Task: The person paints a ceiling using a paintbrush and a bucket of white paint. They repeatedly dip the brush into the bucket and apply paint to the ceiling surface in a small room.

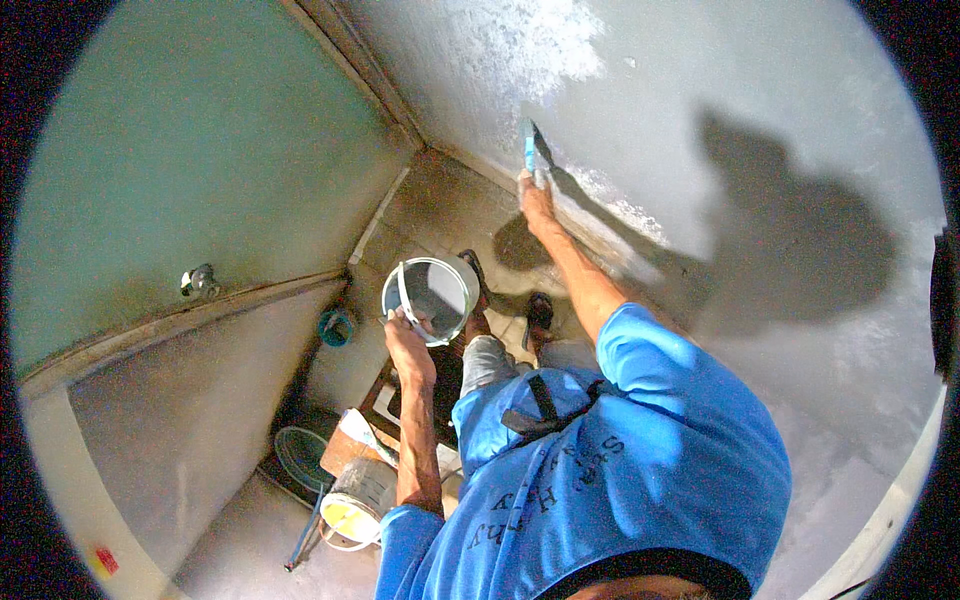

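My left hand [408, 348] is closed on the near left rim of a round white bucket [440, 292], held out in front of my legs. The bucket's inside looks grey; how full it is, I cannot tell. My right hand [537, 200] reaches forward to the wall [640, 150], fingers wrapped round a slim tool with a blue handle [529, 155]. Its narrow dark end is at the wall, just below a bright white patch [540, 45]; whether it is a brush or a scraper is too small to tell.
A greenish wall [220, 150] with a small fitting [200, 281] meets the grey wall at a corner. Beside my left arm stand a bucket with yellow inside [352, 515], a white broad-ended tool [357, 428] and a dark round tub [302, 455]. A small blue container [336, 327] sits farther off.
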A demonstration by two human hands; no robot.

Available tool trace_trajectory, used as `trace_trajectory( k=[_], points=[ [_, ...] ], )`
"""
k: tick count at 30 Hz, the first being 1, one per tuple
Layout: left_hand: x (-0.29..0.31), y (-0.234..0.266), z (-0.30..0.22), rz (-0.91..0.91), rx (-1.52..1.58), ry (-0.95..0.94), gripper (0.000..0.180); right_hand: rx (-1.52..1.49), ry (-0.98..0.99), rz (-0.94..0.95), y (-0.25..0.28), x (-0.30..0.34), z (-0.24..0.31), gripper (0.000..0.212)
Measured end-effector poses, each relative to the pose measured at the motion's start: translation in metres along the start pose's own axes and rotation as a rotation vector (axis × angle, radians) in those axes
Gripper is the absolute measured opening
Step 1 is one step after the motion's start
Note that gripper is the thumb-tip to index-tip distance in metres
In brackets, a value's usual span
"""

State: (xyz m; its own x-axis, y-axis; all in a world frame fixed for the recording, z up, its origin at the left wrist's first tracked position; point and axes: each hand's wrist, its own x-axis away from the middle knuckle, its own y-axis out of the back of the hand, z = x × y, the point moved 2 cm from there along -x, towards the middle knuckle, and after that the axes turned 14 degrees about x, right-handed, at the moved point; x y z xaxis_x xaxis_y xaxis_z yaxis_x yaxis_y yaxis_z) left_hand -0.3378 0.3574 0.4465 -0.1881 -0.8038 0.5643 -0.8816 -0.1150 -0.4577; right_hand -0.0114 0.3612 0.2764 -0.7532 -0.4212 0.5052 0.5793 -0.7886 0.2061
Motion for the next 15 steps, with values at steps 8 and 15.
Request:
trace_trajectory(
  k=[8,15],
  points=[
    [-0.001,0.006,0.004,-0.047,0.123,0.031,0.029,-0.298,0.015,-0.124,0.062,0.048,-0.025,0.024],
    [-0.004,0.01,0.004,-0.077,0.129,0.056,0.026,-0.436,-0.096,-0.294,0.067,0.063,-0.041,0.018]
  ],
)
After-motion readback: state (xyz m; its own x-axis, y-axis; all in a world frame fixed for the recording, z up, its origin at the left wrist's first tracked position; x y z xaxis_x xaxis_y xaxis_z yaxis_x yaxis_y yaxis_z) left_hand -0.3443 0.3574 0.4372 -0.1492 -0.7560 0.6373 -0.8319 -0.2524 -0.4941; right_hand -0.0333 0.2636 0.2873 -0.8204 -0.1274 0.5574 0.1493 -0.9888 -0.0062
